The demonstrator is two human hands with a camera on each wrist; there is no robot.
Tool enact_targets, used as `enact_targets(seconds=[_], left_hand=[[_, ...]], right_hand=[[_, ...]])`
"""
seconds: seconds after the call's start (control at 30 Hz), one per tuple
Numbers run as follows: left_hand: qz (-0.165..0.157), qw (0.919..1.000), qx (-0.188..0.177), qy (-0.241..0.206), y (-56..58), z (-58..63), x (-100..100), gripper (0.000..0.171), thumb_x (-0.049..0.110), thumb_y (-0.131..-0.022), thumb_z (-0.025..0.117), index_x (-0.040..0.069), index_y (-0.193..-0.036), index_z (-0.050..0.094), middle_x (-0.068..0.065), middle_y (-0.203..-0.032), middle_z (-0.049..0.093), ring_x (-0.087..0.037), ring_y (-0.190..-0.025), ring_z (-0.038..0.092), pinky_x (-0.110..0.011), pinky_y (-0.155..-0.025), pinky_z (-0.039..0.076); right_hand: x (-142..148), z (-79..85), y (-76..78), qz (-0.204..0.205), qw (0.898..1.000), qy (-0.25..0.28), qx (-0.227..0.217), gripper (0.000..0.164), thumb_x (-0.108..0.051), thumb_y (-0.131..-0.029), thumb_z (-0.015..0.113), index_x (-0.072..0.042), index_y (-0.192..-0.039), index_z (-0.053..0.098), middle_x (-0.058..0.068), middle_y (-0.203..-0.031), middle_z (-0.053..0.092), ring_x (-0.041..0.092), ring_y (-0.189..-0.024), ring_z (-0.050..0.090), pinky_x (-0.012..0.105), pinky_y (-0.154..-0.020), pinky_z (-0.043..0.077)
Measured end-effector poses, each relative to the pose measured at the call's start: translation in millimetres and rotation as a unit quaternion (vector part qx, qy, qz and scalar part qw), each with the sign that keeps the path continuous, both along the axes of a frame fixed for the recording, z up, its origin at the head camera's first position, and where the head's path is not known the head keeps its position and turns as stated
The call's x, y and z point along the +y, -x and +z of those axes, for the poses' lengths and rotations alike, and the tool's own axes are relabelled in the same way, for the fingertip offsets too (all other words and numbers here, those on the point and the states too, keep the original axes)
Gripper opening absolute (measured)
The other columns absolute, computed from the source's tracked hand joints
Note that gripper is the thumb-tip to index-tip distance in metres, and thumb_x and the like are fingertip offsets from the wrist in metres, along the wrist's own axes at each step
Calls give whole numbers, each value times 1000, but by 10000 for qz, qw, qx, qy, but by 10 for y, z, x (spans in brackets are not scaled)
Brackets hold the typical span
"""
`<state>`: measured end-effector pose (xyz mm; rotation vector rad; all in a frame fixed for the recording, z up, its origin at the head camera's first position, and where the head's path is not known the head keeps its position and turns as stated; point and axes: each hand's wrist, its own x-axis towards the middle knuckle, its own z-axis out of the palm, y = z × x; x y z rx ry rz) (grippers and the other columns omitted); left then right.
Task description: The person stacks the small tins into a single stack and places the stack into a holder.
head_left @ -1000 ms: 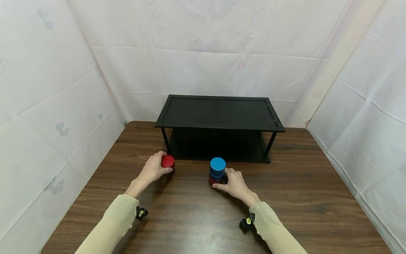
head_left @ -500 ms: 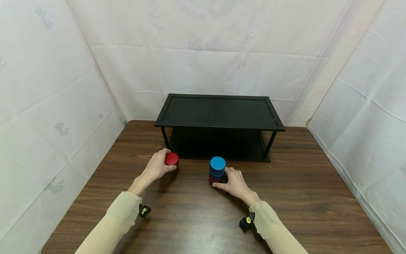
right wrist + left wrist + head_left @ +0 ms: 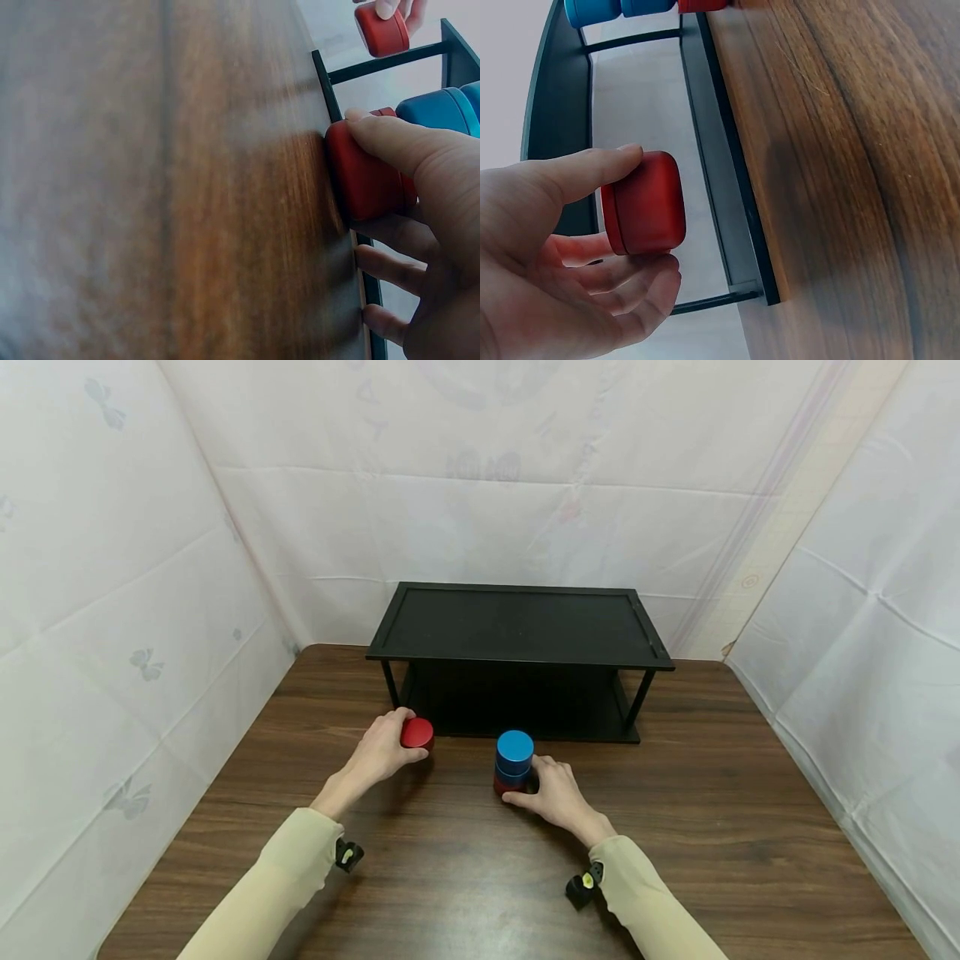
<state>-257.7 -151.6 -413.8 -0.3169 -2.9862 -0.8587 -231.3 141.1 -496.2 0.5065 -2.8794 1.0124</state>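
In the head view my left hand (image 3: 378, 749) pinches a small round red tin (image 3: 417, 733) between thumb and fingers. The left wrist view shows this red tin (image 3: 646, 204) raised off the table, its lid seam near my palm. To the right, my right hand (image 3: 557, 793) grips the bottom of a short stack, with the thumb on the near side. A second red tin (image 3: 367, 174) forms the base, standing on the table. Blue tins (image 3: 514, 750) sit upright on top of it, apparently two. My fingers partly hide the base tin.
Behind both hands stands a black two-tier rack (image 3: 517, 627) with a flat top, a lower shelf (image 3: 517, 697) and thin posts. The brown wooden table (image 3: 465, 877) reaches toward me. White cloth (image 3: 480, 527) hangs behind and at both sides.
My left hand has carried the red tin rightward and slightly away from me, toward the stack. The right hand and the stack have stayed in place.
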Motion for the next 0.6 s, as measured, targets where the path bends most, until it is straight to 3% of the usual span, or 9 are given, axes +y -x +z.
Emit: enact_targets(seconds=[0.6], left_hand=[[-241,9996,103,83,33,97,197,60,23,-80,78,2,-129,50,-18,-118,61,-31,-108,53,-41,-81,54]], right_hand=[[2,1,19,22,10000,-6,-25,59,-45,-78,78,-10,-123,60,9,-117,66,28,-115,58,53,-105,36]])
